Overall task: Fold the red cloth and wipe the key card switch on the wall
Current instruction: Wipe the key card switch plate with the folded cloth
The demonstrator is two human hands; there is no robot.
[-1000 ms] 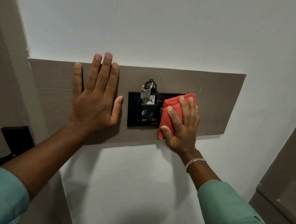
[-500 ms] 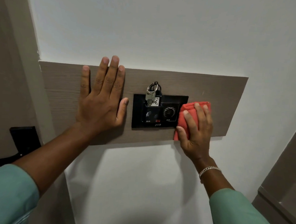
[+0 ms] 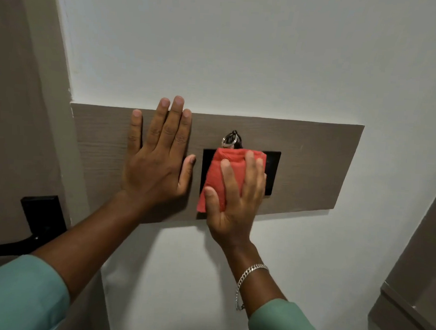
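Note:
The black key card switch [image 3: 272, 173] is set in a brown wooden panel [image 3: 311, 168] on the white wall. My right hand [image 3: 235, 199] presses the folded red cloth [image 3: 224, 170] flat over the middle of the switch, hiding most of its face. A key ring [image 3: 230, 140] sticks out just above the cloth. My left hand [image 3: 158, 158] lies flat on the panel to the left of the switch, fingers spread, holding nothing.
A black door handle and plate [image 3: 42, 218] sit on the brown door at the lower left. A brown cabinet edge [image 3: 413, 291] stands at the lower right. White wall lies above and below the panel.
My right hand has slid the red cloth leftward from the switch's right edge onto its centre, covering the dial and key tag. My left hand stays flat on the panel.

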